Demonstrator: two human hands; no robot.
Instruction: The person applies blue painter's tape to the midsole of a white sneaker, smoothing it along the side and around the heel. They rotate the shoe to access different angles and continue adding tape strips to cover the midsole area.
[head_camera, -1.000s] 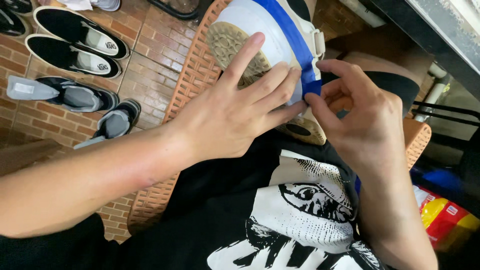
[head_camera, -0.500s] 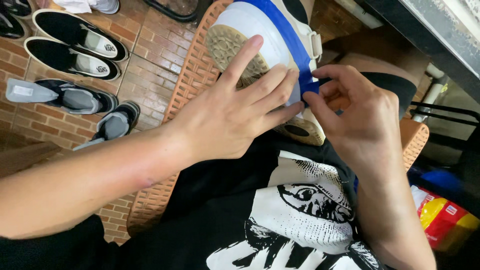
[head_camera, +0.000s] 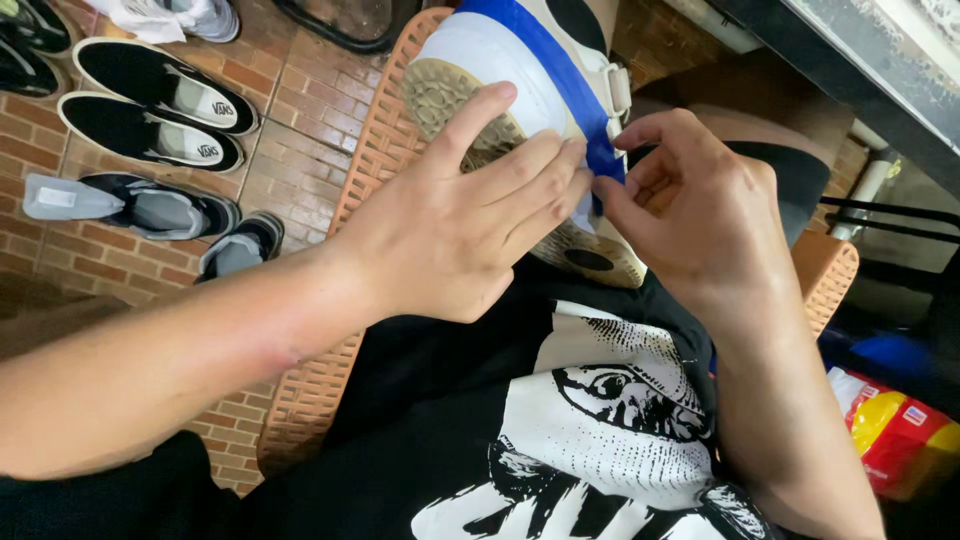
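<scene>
We see our left hand (head_camera: 455, 215) spread flat on the sole of the white shoe (head_camera: 480, 60), fingers pressing blue tape (head_camera: 560, 70). Just beside it, our right hand (head_camera: 690, 205) pinches the tape's end against the shoe's edge. Under both hands lies an orange basket (head_camera: 375, 150), holding the shoe. Beyond the left hand, black slip-on shoes (head_camera: 150, 115) sit on brick floor (head_camera: 290, 100).

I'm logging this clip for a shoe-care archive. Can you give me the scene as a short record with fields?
setting: brick floor, person seated on an orange woven plastic chair
left hand: flat on the sole of a white shoe
right hand: fingertips pinch blue tape at the sole's edge
tape: runs along the shoe's side
nearby: black slip-on shoes on the floor
clothing: black printed shirt
</scene>
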